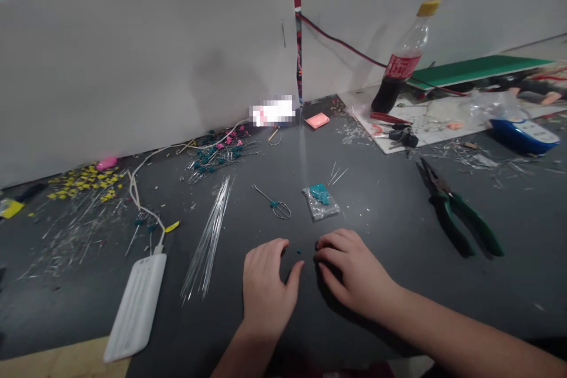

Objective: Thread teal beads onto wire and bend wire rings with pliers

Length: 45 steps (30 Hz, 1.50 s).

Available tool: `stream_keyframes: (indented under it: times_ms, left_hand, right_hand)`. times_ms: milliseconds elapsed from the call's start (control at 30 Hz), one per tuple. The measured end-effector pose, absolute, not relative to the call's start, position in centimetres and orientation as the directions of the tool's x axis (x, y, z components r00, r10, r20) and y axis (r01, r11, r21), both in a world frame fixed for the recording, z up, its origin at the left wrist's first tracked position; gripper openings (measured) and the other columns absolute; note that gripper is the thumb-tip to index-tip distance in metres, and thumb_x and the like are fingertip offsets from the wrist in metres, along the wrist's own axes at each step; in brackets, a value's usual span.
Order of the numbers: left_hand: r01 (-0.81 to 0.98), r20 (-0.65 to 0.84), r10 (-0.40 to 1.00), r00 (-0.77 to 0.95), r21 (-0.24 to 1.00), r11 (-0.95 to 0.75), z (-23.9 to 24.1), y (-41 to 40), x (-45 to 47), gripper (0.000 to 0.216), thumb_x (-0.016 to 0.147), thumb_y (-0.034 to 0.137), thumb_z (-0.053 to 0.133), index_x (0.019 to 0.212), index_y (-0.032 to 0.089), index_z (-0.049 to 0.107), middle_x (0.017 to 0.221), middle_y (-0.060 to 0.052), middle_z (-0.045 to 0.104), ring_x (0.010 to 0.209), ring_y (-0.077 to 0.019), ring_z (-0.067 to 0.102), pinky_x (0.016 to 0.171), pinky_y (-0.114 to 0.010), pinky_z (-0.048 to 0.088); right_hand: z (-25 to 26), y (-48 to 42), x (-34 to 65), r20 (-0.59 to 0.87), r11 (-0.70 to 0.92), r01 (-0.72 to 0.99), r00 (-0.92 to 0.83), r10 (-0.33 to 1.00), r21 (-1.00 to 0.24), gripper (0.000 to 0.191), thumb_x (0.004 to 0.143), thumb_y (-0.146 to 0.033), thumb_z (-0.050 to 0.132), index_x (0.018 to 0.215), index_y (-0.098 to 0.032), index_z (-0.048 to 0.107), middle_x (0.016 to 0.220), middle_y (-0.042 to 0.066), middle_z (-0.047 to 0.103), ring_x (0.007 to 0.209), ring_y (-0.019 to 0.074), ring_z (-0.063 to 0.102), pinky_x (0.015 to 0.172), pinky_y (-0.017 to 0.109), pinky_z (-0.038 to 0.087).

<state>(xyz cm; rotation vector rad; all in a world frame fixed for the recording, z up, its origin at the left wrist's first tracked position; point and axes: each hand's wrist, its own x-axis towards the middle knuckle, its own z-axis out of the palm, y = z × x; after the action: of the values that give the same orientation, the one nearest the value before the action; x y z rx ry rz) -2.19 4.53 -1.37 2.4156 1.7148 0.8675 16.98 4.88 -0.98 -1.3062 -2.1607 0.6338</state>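
I see both hands resting palm down on the dark table (pixel 390 201). A tiny teal bead (pixel 299 251) lies between them, my landmark. The left hand (pixel 264 289) is just left of the bead, fingers loosely spread, holding nothing. The right hand (pixel 354 271) is just right of it, fingers curled downward, tips on the table; whether they pinch anything I cannot tell. Beyond the bead lies a small plastic bag (pixel 321 201) with teal pieces. Left of it lies a bundle of thin wires (pixel 208 239). Far right, green-handled pliers (pixel 456 209).

On the table (pixel 398 212), the bundle of wires (pixel 208 236) lies left of the left hand (pixel 266 289), the power bank (pixel 137 307) further left. The small bag (pixel 321 201) lies behind the right hand (pixel 354 271); the pliers (pixel 460 215) lie right, the bottle (pixel 403 59) behind them.
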Motion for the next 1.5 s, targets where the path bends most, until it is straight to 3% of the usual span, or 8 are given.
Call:
stream_keyframes:
  times_ms: [367,633,800,900,1033,1133,1200,1500]
  left_hand:
    - [0.811,0.502,0.851,0.152,0.429,-0.398,1.1,2.5,-5.5,0.024,0.084,0.020,0.061,0.107,0.019,0.056,0.100,-0.009,0.066,0.094,-0.0245,0.062,0.080,-0.039,0.051]
    - [0.770,0.547,0.827,0.132,0.468,-0.433,2.6,1.1,-7.3,0.023,0.084,0.017,0.061,0.106,0.019,0.057,0.099,-0.009,0.067,0.095,-0.0238,0.062,0.080,-0.039,0.052]
    - [0.774,0.554,0.826,0.105,0.476,-0.417,2.9,1.0,-8.2,0.024,0.084,0.018,0.062,0.107,0.019,0.056,0.100,-0.008,0.067,0.094,-0.0228,0.063,0.079,-0.038,0.052]
    - [0.775,0.559,0.824,0.092,0.479,-0.411,3.0,1.2,-8.4,0.023,0.084,0.018,0.061,0.106,0.019,0.056,0.099,-0.008,0.067,0.094,-0.0227,0.063,0.080,-0.038,0.053]
    - [0.767,0.542,0.836,0.083,0.501,-0.401,2.8,1.4,-8.4,0.022,0.084,0.018,0.060,0.106,0.019,0.056,0.100,-0.007,0.067,0.094,-0.0224,0.063,0.081,-0.039,0.053]
    - [0.759,0.509,0.855,0.096,0.518,-0.394,2.4,1.6,-8.2,0.022,0.085,0.018,0.059,0.107,0.020,0.057,0.101,-0.007,0.067,0.095,-0.0223,0.064,0.081,-0.039,0.054]
    - [0.760,0.487,0.866,0.113,0.519,-0.391,2.2,1.9,-7.9,0.021,0.085,0.019,0.058,0.106,0.020,0.057,0.101,-0.008,0.067,0.094,-0.0225,0.064,0.080,-0.039,0.054]
    - [0.763,0.405,0.894,0.190,0.512,-0.395,1.1,3.2,-7.1,0.018,0.087,0.021,0.056,0.105,0.020,0.057,0.101,-0.008,0.066,0.093,-0.0228,0.065,0.081,-0.039,0.055]
  right_hand:
    - [-1.8,4.4,11.7,0.240,0.167,0.805,-0.032,0.970,-0.570,0.005,0.076,-0.023,0.071,0.075,-0.019,0.069,0.095,0.006,0.068,0.088,0.0246,0.056,0.081,0.041,0.040]
    - [-2.4,4.4,11.4,0.290,0.200,0.830,-0.048,0.956,-0.520,0.008,0.081,-0.021,0.067,0.073,-0.022,0.071,0.094,0.004,0.070,0.086,0.0237,0.058,0.080,0.040,0.040]
    - [-2.3,4.7,11.5,0.280,0.231,0.775,-0.073,0.957,-0.588,0.009,0.083,-0.022,0.063,0.076,-0.022,0.069,0.092,0.005,0.069,0.086,0.0244,0.059,0.082,0.042,0.041]
    - [-1.6,4.9,11.9,0.224,0.230,0.604,-0.087,0.971,-0.763,0.007,0.083,-0.025,0.062,0.079,-0.022,0.067,0.092,0.005,0.068,0.089,0.0239,0.059,0.083,0.041,0.042]
    - [-0.6,4.5,12.9,-0.012,-0.003,0.108,-0.084,0.996,-0.994,0.011,0.082,-0.034,0.066,0.082,-0.023,0.066,0.088,0.003,0.067,0.084,0.0194,0.060,0.078,0.034,0.045]
    - [0.2,3.9,13.3,-0.072,-0.108,-0.309,-0.126,0.989,-0.945,0.014,0.080,-0.035,0.071,0.080,-0.023,0.064,0.080,0.000,0.064,0.076,0.0143,0.057,0.072,0.028,0.044]
    - [0.8,3.5,13.5,-0.046,-0.129,-0.475,-0.183,0.982,-0.870,0.014,0.079,-0.034,0.073,0.078,-0.023,0.064,0.075,-0.001,0.062,0.071,0.0120,0.053,0.069,0.026,0.042]
    - [2.5,3.5,14.7,-0.013,-0.201,-0.623,-0.293,0.956,-0.756,0.015,0.076,-0.030,0.076,0.077,-0.022,0.064,0.068,-0.002,0.057,0.067,0.0121,0.050,0.069,0.028,0.041]
